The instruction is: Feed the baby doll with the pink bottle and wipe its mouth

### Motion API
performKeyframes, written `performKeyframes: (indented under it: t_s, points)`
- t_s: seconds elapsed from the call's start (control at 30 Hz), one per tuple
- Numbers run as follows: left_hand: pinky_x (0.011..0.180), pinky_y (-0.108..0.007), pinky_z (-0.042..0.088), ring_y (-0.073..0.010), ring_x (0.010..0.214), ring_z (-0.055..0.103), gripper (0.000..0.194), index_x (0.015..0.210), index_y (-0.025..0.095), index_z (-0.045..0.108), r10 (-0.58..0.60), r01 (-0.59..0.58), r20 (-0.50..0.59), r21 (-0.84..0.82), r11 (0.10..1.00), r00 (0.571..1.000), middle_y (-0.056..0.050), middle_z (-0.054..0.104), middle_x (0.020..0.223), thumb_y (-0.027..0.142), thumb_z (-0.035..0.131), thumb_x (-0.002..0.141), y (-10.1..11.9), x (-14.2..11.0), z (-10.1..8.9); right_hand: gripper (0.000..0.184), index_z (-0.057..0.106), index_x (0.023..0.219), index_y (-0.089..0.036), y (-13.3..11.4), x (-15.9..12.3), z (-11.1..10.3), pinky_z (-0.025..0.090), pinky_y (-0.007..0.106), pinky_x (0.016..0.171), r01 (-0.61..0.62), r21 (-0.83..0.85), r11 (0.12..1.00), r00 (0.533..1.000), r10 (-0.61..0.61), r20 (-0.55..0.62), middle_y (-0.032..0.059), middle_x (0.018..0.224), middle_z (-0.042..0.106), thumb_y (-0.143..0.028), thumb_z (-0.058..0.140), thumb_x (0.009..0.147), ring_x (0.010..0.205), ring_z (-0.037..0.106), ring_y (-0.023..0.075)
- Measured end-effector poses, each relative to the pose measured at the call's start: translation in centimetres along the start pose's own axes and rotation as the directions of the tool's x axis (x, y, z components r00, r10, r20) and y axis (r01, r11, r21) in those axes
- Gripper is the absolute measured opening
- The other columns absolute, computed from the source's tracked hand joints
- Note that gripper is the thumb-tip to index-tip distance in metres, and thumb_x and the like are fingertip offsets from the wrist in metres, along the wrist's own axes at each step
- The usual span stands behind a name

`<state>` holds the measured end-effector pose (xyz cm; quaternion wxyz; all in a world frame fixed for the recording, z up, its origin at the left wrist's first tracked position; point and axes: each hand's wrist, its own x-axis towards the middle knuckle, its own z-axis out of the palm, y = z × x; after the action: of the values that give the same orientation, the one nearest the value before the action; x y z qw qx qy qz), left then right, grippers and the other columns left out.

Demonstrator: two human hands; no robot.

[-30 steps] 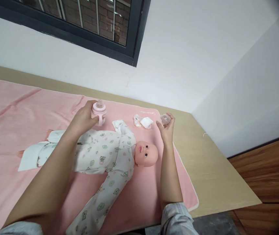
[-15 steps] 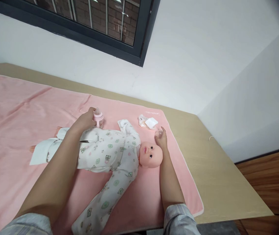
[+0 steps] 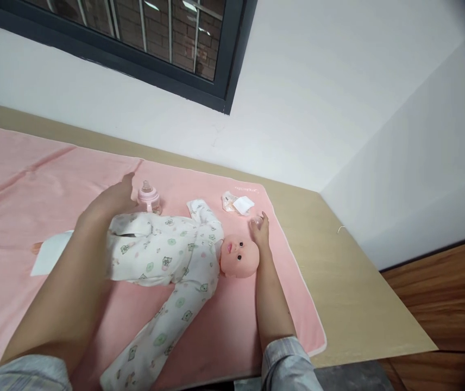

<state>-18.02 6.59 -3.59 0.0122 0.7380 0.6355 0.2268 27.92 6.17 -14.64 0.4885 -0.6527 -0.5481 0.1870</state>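
Observation:
A baby doll (image 3: 183, 255) in a white printed sleepsuit lies on its back on the pink blanket (image 3: 32, 179), head (image 3: 238, 256) to the right. A small pink baby bottle (image 3: 149, 198) stands upright on the blanket just beyond the doll's body. My left hand (image 3: 108, 203) is beside the bottle on its left, fingers apart and off it. My right hand (image 3: 261, 232) rests on the blanket by the doll's head, fingertips on a small clear bottle cap (image 3: 257, 221) that is mostly hidden.
A crumpled clear wrapper with a white pad (image 3: 238, 203) lies near the blanket's far right corner. The blanket covers a light wooden table (image 3: 358, 293) set against a white wall under a dark window frame (image 3: 220, 60). Wooden floor shows at the right.
My left hand set the pink bottle down on the blanket and let go of it. My right hand came down with the clear cap to the blanket by the doll's head.

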Motion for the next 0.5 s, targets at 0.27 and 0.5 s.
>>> performKeyframes:
  t_s: [0.27, 0.5]
  points:
    - [0.095, -0.038, 0.045, -0.0255, 0.116, 0.058, 0.056, 0.141, 0.011, 0.046, 0.282, -0.273, -0.004, -0.263, 0.925, 0.959, -0.014, 0.058, 0.133, 0.044, 0.036, 0.096, 14.5, -1.7, -4.2, 0.053, 0.049, 0.131, -0.013, -0.6, -0.2, -0.4, 0.033, 0.044, 0.113, 0.124, -0.013, 0.992, 0.975, -0.124, -0.185, 0.0164, 0.136, 0.051, -0.044, 0.041, 0.088, 0.131, 0.043, 0.0259]
    - [0.088, -0.033, 0.046, -0.0250, 0.101, 0.062, 0.037, 0.120, 0.018, 0.065, 0.597, -0.438, 0.630, -0.412, 0.799, 0.496, -0.009, 0.069, 0.114, 0.023, 0.049, 0.087, 25.6, 2.4, 2.9, 0.035, 0.063, 0.102, -0.017, -1.4, -0.5, -0.4, 0.037, 0.043, 0.109, 0.382, -0.184, 0.906, 0.880, -0.418, -0.227, 0.0111, 0.110, 0.065, -0.036, 0.035, 0.093, 0.123, 0.048, 0.0242]
